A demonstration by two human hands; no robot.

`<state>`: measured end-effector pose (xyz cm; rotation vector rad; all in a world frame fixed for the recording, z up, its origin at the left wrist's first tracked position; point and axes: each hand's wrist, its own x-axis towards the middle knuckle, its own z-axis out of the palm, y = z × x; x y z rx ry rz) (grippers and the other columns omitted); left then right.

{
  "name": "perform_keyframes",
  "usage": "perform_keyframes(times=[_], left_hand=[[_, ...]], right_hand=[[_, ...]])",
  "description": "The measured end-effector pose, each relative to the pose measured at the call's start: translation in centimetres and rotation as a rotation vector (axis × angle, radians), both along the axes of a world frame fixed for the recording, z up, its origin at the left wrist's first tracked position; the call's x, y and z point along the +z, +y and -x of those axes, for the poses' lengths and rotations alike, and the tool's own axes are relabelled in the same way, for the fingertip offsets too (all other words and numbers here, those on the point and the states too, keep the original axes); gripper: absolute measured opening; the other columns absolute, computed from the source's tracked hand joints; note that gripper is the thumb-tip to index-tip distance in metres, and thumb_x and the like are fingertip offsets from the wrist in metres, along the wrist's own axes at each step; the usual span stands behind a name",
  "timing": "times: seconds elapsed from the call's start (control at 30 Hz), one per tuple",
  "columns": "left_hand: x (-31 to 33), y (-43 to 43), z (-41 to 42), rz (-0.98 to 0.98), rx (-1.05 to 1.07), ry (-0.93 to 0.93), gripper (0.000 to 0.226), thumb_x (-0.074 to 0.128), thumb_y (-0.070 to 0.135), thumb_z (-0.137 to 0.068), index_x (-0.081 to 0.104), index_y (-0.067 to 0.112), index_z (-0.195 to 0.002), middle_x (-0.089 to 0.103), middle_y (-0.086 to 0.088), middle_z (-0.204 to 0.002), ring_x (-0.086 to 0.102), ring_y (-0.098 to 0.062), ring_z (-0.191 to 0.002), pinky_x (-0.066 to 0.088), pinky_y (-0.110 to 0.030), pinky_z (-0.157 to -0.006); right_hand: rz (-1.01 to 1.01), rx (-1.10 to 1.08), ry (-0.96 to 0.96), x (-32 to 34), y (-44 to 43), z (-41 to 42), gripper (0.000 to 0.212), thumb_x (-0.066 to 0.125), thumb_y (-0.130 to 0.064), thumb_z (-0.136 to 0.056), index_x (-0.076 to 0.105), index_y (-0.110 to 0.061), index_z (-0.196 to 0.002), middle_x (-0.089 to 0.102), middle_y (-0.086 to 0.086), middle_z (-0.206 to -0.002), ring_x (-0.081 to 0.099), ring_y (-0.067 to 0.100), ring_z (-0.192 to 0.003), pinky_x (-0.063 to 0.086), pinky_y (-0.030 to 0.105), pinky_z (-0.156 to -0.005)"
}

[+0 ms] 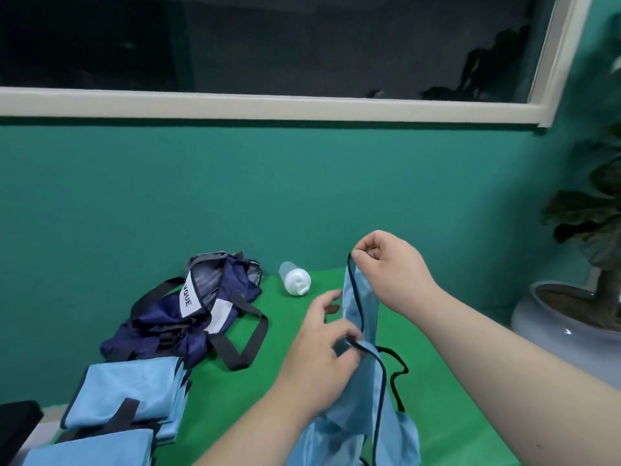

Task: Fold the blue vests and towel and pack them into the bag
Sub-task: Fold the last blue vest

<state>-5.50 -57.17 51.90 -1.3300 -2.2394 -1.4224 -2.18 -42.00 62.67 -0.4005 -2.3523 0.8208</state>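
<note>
A light blue mesh vest (361,395) with dark trim hangs over the green table. My right hand (389,267) pinches the top of one shoulder strap and holds it up. Lower down, my left hand (322,358) pinches the dark trim of the same vest. A navy bag (188,311) with black straps and a white label lies crumpled at the back left. Folded light blue vests (127,395) are stacked at the front left. A further light blue folded piece (94,449) lies below them at the frame's bottom edge.
A clear bottle with a white lid (295,280) lies on the green table (453,398) against the teal wall. A potted plant in a grey pot (568,317) stands at the right. A black object (16,422) sits at the far left edge.
</note>
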Motion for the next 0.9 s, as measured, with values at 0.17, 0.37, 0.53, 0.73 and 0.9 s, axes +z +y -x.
perform_keyframes(times=[0.17, 0.37, 0.53, 0.73, 0.9], left_hand=[[0.9, 0.7, 0.2, -0.035, 0.087, 0.110, 0.012, 0.066, 0.025, -0.083, 0.071, 0.034, -0.089, 0.034, 0.016, -0.150, 0.031, 0.000, -0.137, 0.028, -0.015, -0.109], [2.1, 0.5, 1.7, 0.002, 0.325, 0.203, 0.029, 0.056, 0.023, -0.081, 0.077, 0.028, -0.101, 0.061, 0.006, -0.114, 0.055, -0.015, -0.109, 0.052, -0.035, -0.088], [3.1, -0.7, 3.2, 0.102, 0.239, 0.169, 0.032, 0.054, 0.018, -0.091, 0.074, 0.024, -0.115, 0.063, 0.014, -0.108, 0.050, -0.006, -0.106, 0.043, -0.027, -0.096], [4.1, -1.6, 3.9, -0.045, 0.349, -0.116, 0.022, 0.055, 0.010, -0.092, 0.072, 0.022, -0.096, 0.067, 0.010, -0.095, 0.057, -0.009, -0.091, 0.042, -0.021, -0.079], [5.2, -3.1, 5.1, -0.104, 0.454, -0.247, 0.015, 0.055, 0.018, -0.092, 0.064, 0.024, -0.083, 0.065, 0.006, -0.075, 0.055, -0.006, -0.067, 0.039, -0.014, -0.059]], right_hand=[[-0.004, -0.020, 0.006, 1.6, -0.2, 1.0, 0.012, 0.057, -0.031, -0.093, 0.058, -0.026, -0.082, 0.058, -0.005, -0.053, 0.043, 0.008, -0.042, 0.033, 0.025, -0.045], [-0.004, -0.014, 0.026, 2.5, 0.1, 1.4, 0.012, 0.058, -0.030, -0.092, 0.059, -0.026, -0.081, 0.052, -0.010, -0.045, 0.041, 0.008, -0.040, 0.032, 0.027, -0.047], [0.102, 0.006, 0.021, 2.4, 0.8, 1.6, 0.011, 0.060, -0.029, -0.092, 0.062, -0.024, -0.082, 0.054, -0.006, -0.055, 0.040, 0.014, -0.046, 0.035, 0.026, -0.048], [0.192, 0.123, -0.042, 1.4, 0.7, 1.7, 0.007, 0.064, -0.025, -0.089, 0.066, -0.021, -0.083, 0.059, -0.006, -0.060, 0.044, 0.013, -0.053, 0.035, 0.027, -0.054], [0.370, 0.371, -0.208, -1.3, -0.1, 1.1, 0.017, 0.064, -0.020, -0.072, 0.068, -0.026, -0.087, 0.066, 0.005, -0.072, 0.052, 0.019, -0.065, 0.038, 0.033, -0.066]])
